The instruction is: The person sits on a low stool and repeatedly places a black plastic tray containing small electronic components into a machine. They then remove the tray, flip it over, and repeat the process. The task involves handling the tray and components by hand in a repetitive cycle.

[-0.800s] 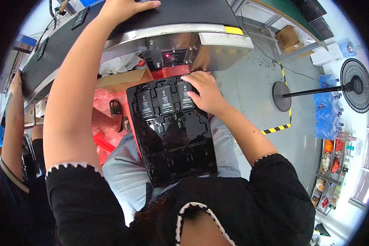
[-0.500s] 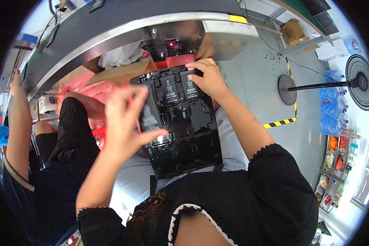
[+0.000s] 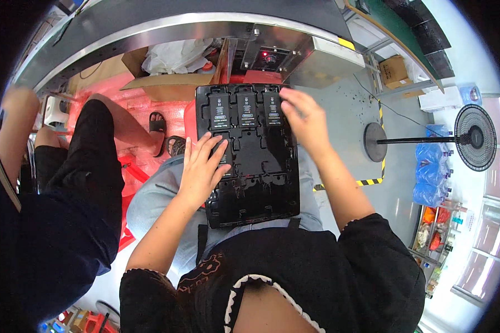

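Tray [image 3: 250, 210], black, moulded, rests on my lap [image 3: 160, 201], likely freeing both grips. Left grip [image 3: 200, 169], fingers apart, lies over battery [image 3: 228, 155] in second row; pockets [image 3: 273, 149] seemingly keep it aligned. Right grip [image 3: 304, 117] at tray's far-right corner, perhaps steadying; clamped or not, cannot tell.

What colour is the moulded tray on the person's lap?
Glossy black; the moulded tray shows best in the head view.

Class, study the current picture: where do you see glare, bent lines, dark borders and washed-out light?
Head view: small glints on the glossy black tray; head view: the metal bench edge bows into an arc; head view: the corners fall to black; head view: the window at right looks washed out.
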A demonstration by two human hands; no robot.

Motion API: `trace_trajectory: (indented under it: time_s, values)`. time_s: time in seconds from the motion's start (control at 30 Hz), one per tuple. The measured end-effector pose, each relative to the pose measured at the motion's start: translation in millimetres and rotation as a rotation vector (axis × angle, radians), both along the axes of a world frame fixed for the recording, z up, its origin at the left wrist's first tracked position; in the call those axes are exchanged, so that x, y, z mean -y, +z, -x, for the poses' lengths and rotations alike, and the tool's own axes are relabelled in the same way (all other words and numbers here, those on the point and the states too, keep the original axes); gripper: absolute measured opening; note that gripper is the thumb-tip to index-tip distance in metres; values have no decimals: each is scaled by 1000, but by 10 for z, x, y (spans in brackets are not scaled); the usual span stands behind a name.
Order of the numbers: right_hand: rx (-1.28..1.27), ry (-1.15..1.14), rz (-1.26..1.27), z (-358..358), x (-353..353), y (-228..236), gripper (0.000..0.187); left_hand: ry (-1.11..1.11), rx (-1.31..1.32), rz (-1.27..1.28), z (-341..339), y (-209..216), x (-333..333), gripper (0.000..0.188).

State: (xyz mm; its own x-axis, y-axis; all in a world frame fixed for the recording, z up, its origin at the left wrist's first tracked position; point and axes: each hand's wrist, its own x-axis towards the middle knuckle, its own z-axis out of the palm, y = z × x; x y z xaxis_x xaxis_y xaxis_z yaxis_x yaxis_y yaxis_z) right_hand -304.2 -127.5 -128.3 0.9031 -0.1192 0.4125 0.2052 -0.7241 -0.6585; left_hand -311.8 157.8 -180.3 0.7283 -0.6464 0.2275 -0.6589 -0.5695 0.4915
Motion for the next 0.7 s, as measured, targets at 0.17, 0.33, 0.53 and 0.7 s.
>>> trace_trajectory:
  time_s: [0.17, 0.33, 0.53, 0.7]
  values:
    - [253, 144, 25, -663, 39, 1075, 22, 66, -147, 125, 109, 31, 138, 53]
    - [290, 16, 483, -1920, 202, 1585, 76, 36, -173, 77, 178, 197, 91, 49]
    - [-559, 77, 643, -3082, 1057, 1562, 91, -48, 173, 330, -681, 1112, 126, 47]
    - [-125, -95, 997, -2380, 763, 1799, 77, 15, 626, 214, -2376, 1746, 614, 55]
